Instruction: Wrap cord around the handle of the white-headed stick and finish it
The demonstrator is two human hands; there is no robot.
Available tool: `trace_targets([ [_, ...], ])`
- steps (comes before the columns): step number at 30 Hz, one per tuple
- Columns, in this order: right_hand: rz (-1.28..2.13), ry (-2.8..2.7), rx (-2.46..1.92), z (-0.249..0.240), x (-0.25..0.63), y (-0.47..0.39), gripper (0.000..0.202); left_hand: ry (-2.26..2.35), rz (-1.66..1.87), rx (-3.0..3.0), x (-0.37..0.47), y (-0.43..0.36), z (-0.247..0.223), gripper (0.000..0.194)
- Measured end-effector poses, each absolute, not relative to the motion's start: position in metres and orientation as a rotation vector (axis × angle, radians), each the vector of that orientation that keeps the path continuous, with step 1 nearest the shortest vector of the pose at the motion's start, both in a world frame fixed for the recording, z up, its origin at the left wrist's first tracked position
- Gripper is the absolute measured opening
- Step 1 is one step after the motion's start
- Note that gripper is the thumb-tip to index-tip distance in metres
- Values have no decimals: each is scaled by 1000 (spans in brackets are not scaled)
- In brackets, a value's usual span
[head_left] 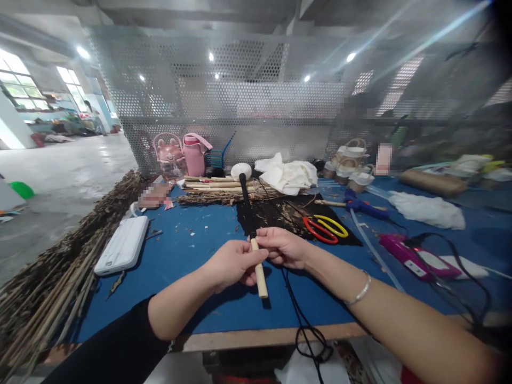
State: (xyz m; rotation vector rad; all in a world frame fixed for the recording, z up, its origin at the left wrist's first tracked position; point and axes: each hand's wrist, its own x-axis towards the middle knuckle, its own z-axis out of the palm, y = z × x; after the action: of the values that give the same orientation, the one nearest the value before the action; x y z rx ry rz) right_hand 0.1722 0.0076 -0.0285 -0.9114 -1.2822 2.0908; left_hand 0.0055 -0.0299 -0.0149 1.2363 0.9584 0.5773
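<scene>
Above the blue table, my left hand (239,262) is closed round a pale wooden handle (261,277), its thumb lying across it. My right hand (282,247) pinches at the handle's upper end, where it meets a black wrapped shaft (247,205). That shaft runs away from me to a round white head (241,171). A black cord (294,298) hangs from beneath my right hand over the table's front edge. What my right fingertips hold is partly hidden.
Red-and-yellow scissors (326,229) lie on a black cloth (276,213). A white power bank (123,245) and dried stalks (68,282) are at left. A blue glue gun (366,207) and purple device (418,257) lie at right. Pink bottle (194,156) stands behind.
</scene>
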Motion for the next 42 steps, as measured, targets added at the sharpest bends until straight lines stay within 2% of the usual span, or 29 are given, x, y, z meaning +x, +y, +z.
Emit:
trace_targets([
  [5,2042,-1294,-926,-27,172,6,27,902,496,1161,2,-30,-11,29],
  [12,1943,-1319,-1050,-29,167,6,30,1232,601,1632,1,-28,-16,40],
  [23,2037,-1297,-929,-24,170,4,29,881,570,1102,5,-30,-11,44],
  [30,1922,-1337,-1020,-28,165,2,32,1030,537,1312,5,-30,-14,42],
  [38,2098,-1259,-920,-26,173,8,29,864,562,1097,2,-29,-12,41],
  [42,2064,-1271,-936,-26,171,6,29,840,539,1051,2,-30,-10,38],
])
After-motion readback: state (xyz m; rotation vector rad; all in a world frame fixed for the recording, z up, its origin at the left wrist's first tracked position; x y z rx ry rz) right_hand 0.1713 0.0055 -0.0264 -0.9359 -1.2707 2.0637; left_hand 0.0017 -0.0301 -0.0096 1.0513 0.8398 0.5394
